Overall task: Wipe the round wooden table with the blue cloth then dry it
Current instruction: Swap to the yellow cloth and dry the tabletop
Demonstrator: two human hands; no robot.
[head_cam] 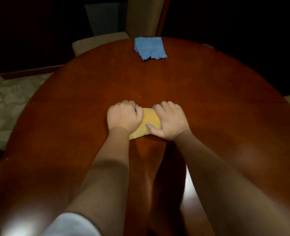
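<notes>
**Both hands gripping the yellow cloth; blue cloth lying at the far edge of the bench**

The left hand (123,116) and the right hand (170,120) are working side by side near the middle of the round wooden bench (217,99). Both are curling their fingers around a folded yellow cloth (150,119), which is lying flat on the bench surface between and beneath them. The left grip is covering the cloth's left end, knuckles up. The right grip is clamping the right end, with the thumb pressing down on the cloth's top face. The yellow cloth's long axis is running slightly diagonally, from just beneath the left wrist toward the right fingers.

The blue cloth (150,48) is resting well ahead of both grips, near the far rim of the bench and slightly right of the left grip's line. It is folded into a rough rectangle. Its long axis is pointing away from the person, tilted slightly, with the ragged near edge facing the grips. Neither hand is touching it.

A white sleeve (72,224) is showing on the left arm.
</notes>
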